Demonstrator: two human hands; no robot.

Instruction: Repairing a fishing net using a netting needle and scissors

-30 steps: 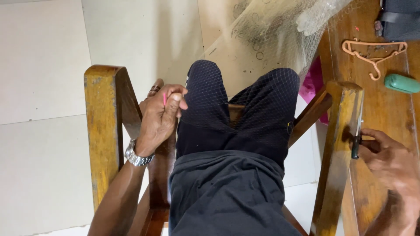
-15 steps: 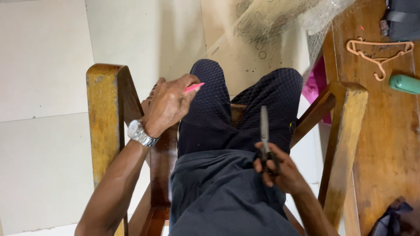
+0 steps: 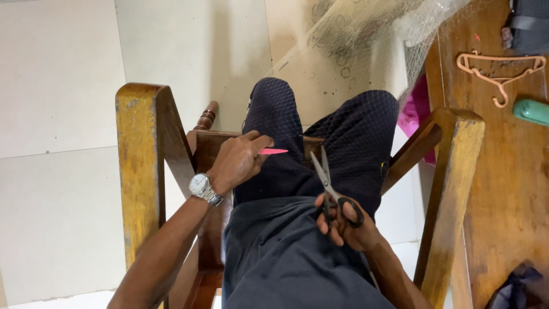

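Note:
I sit in a wooden chair (image 3: pixel 140 166) and look down at my lap, with fine netting (image 3: pixel 343 51) draped over my dark-clothed knees. My left hand (image 3: pixel 237 160), a silver watch on its wrist, pinches a thin pink tool (image 3: pixel 273 151) whose tip points right above my left thigh. My right hand (image 3: pixel 346 220) grips black-handled scissors (image 3: pixel 329 183). Their blades are slightly parted and point up toward the pink tool, a short gap away from it.
A wooden table (image 3: pixel 503 189) stands at the right with a peach plastic hanger (image 3: pixel 500 68), a green object (image 3: pixel 532 111) and a dark bag at its top corner. Pink cloth (image 3: pixel 414 111) shows beside the right armrest (image 3: pixel 452 189). Pale floor tiles lie to the left.
My right hand came from the table at the right with the scissors and now holds them over my lap. My left hand lowered slightly, the pink tool now pointing right.

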